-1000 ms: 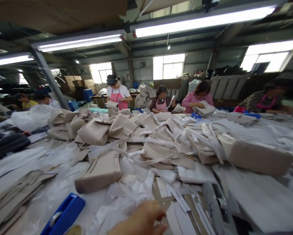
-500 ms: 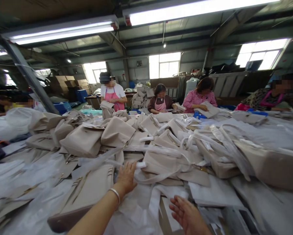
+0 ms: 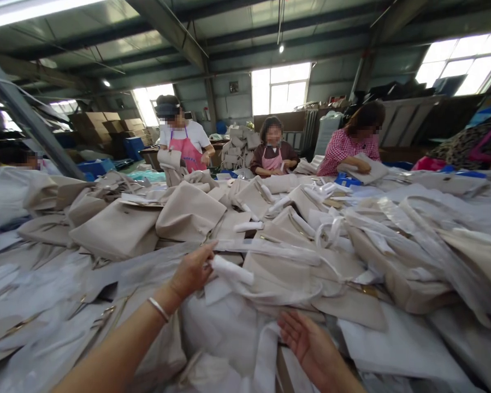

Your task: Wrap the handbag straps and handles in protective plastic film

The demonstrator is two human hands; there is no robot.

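My left hand (image 3: 191,273), with a pale bracelet at the wrist, is closed at the near end of a white wrapped roll (image 3: 232,271). A translucent plastic strip (image 3: 151,262) passes by its fingers. Lower right, my right hand (image 3: 306,341) is open, palm turned inward, holding nothing, beside a white strip of wrapping (image 3: 265,349). Between the hands lies thin white wrapping (image 3: 224,322). A beige handbag (image 3: 282,273) with plastic-wrapped straps rests just beyond them. Under my left forearm is another beige bag (image 3: 159,349), partly hidden.
Beige bags (image 3: 191,210) heap across the table, several with plastic-wrapped straps. White sheets (image 3: 392,344) lie at right. Across the table are a person in a pink apron (image 3: 188,147), a person in a striped apron (image 3: 272,155) and a person in a checked shirt (image 3: 347,144).
My left hand has moved up and left and closed at the white roll, and the roll shows more. The right hand stays open. The whole view has tilted down and shifted.
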